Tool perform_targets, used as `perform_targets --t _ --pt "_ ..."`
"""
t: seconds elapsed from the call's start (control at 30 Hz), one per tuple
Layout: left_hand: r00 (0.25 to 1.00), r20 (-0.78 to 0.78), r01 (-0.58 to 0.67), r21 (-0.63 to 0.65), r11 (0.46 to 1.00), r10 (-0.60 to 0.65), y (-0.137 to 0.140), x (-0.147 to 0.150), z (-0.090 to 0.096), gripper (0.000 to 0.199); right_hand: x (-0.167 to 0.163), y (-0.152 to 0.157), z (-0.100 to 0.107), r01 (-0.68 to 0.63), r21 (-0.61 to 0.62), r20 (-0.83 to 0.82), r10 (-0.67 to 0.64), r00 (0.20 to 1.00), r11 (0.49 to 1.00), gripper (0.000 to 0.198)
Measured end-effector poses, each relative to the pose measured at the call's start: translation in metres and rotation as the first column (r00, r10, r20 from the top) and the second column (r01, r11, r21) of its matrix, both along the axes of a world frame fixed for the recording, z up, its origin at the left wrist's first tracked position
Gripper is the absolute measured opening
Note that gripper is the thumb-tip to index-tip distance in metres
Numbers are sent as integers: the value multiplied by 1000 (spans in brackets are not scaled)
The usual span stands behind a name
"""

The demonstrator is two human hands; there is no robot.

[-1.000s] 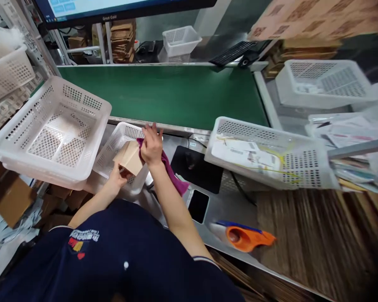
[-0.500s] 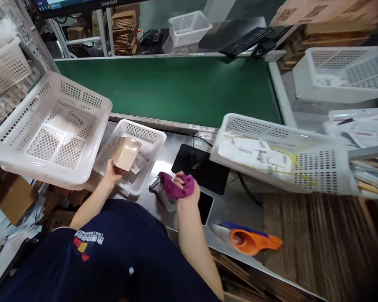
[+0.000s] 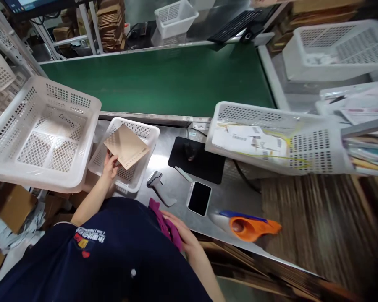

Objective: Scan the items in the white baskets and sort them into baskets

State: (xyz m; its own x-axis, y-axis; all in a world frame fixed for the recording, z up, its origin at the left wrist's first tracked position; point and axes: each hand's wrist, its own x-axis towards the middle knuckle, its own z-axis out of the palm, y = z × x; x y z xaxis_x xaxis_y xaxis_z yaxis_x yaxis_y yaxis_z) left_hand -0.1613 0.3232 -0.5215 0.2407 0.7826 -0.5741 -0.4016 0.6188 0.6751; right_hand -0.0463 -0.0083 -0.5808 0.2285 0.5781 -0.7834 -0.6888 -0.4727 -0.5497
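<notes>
My left hand [image 3: 109, 165] is closed on the near left edge of a small tan cardboard box [image 3: 126, 147], with its broad printed face turned up. The box is held tilted over a small white perforated basket [image 3: 132, 178]. Close against the navy shirt, my right hand [image 3: 179, 228] holds a crumpled magenta cloth [image 3: 166, 226]; some of its fingers are hidden by the cloth. A grey handheld scanner [image 3: 160, 188] lies on the metal table [image 3: 182, 197] between the hands. To its right is a phone with a dark screen [image 3: 199, 198].
A large white basket [image 3: 90, 138] stands at the left. Behind runs a green conveyor belt [image 3: 164, 84]. A black mat [image 3: 208, 163] bears a mouse. On the right are a basket of labelled packages [image 3: 248, 142], an orange tape dispenser [image 3: 252, 228] and stacked cardboard [image 3: 308, 222].
My right hand has drawn back from above the scanner to the shirt, carrying the magenta cloth, so the scanner is uncovered. My left hand has raised and turned the box. The view has shifted slightly.
</notes>
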Motion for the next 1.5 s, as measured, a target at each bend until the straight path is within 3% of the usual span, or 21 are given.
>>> perform_targets --t 0.1,0.17,0.2,0.27,0.33,0.37,0.43,0.5,0.63,0.8,0.83,0.93,1.0,1.17,1.27,1.4,1.5 --pt "998 -38 61 117 991 -57 2 2 11 58 23 4 3 -73 -24 72 74 995 997 51" --pt "995 -64 90 153 984 -81 1 3 17 53 40 17 11 -36 -29 253 42 967 999 49" --pt "995 -66 90 162 983 -81 -1 4 19 54 46 27 17 -5 -7 402 8 916 1000 47" --pt "996 -55 76 184 980 -67 -8 7 22 61 50 55 34 -6 111 725 -77 684 994 45" --pt "995 -59 88 177 980 -79 -20 12 24 72 43 93 51 -147 234 918 -168 358 961 42" --pt "993 -72 109 158 981 -99 -26 15 25 76 38 115 58 -238 248 952 -189 242 939 39" --pt "984 -111 151 117 982 -138 -38 21 30 82 34 159 67 -341 162 987 -145 74 926 36" --pt "981 -141 153 136 979 -134 -44 24 37 88 43 195 69 -292 39 999 -48 -23 956 34" --pt "990 -114 107 282 954 -77 -44 23 53 96 68 222 67 -83 -9 1000 8 -11 997 32" --pt "988 -113 128 258 958 -102 -41 23 55 91 48 224 79 -369 82 988 -123 -89 926 35" --pt "987 -115 137 251 958 -111 -42 23 55 91 50 228 83 -352 92 987 -131 -88 932 36" --pt "985 -96 165 232 959 -146 -42 21 57 94 75 243 90 -120 119 990 -127 -65 986 38" --pt "984 -77 173 193 966 -161 -42 22 60 93 83 242 94 -71 127 987 -133 -85 989 37" --pt "989 -82 140 183 973 -127 -40 27 61 67 29 221 108 -398 80 950 -190 -247 914 37" --pt "986 -59 168 222 961 -159 -43 26 61 61 17 242 128 -376 101 955 -196 -224 921 37" --pt "966 -32 258 175 950 -256 -46 19 63 72 42 283 160 -313 193 952 -254 -169 930 34" --pt "975 32 210 211 955 -221 -46 15 56 67 36 281 166 -345 186 951 -257 -173 920 40"
